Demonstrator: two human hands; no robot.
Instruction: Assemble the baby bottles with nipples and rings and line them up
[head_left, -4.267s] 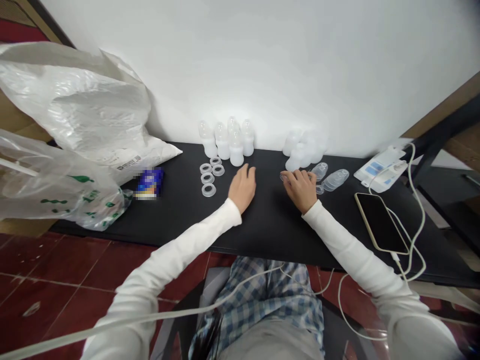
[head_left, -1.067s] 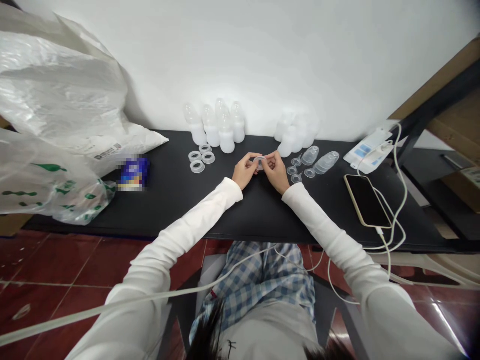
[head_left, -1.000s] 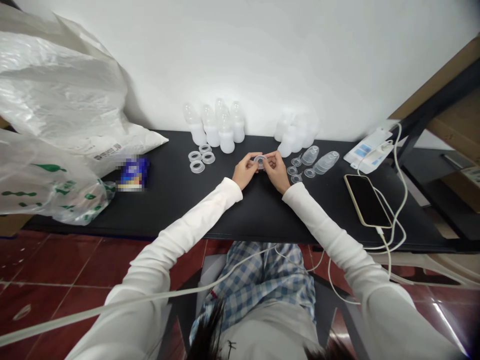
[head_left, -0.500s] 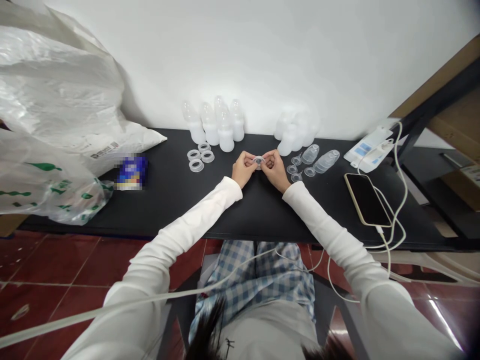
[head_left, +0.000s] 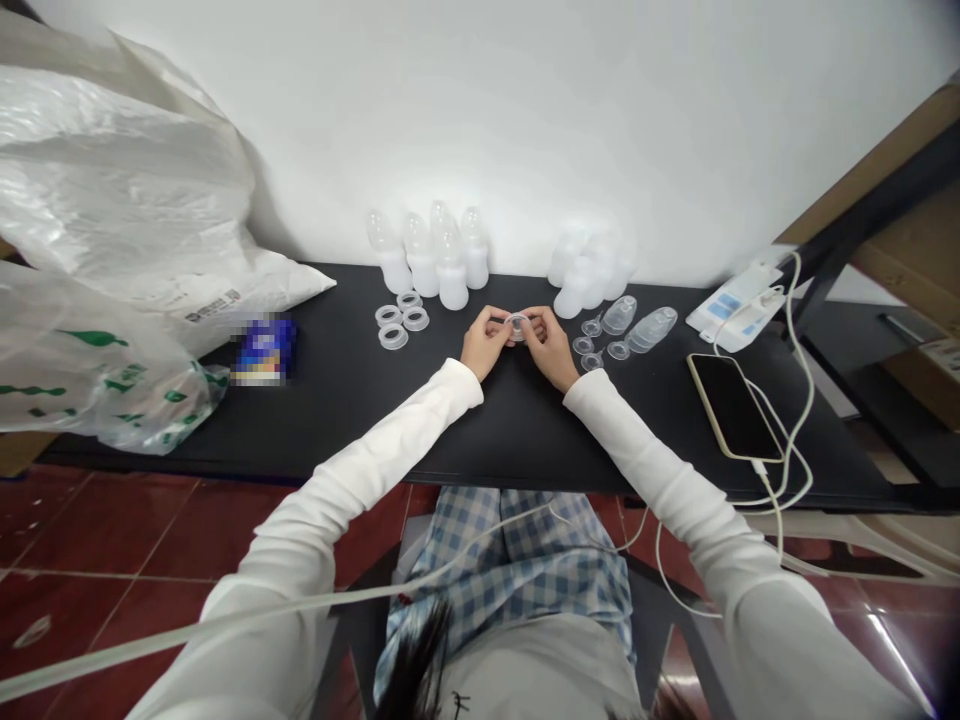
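Over the middle of the black table, my left hand (head_left: 486, 340) and my right hand (head_left: 549, 347) grip one clear collar ring (head_left: 517, 322) from opposite sides, thumbs on top. Whether a nipple is seated inside the ring is too small to tell. Several similar rings (head_left: 403, 318) lie to the left of my left hand. Behind them stand several white bottles with clear domed caps (head_left: 452, 270). Near my right hand lie several small clear silicone nipples (head_left: 591, 359), and beyond them clear dome caps (head_left: 651, 328). White bottles without caps (head_left: 581, 280) stand behind these.
White plastic bags (head_left: 120, 190) fill the table's left end, with a blue packet (head_left: 264, 350) in front. At right are a phone (head_left: 735, 407) on a charging cable and a white power strip (head_left: 735, 305). A cable (head_left: 300, 600) crosses over my lap.
Both hands stay on the ring with only slight finger movement. The whole view has shifted a little, so things appear slightly lower.
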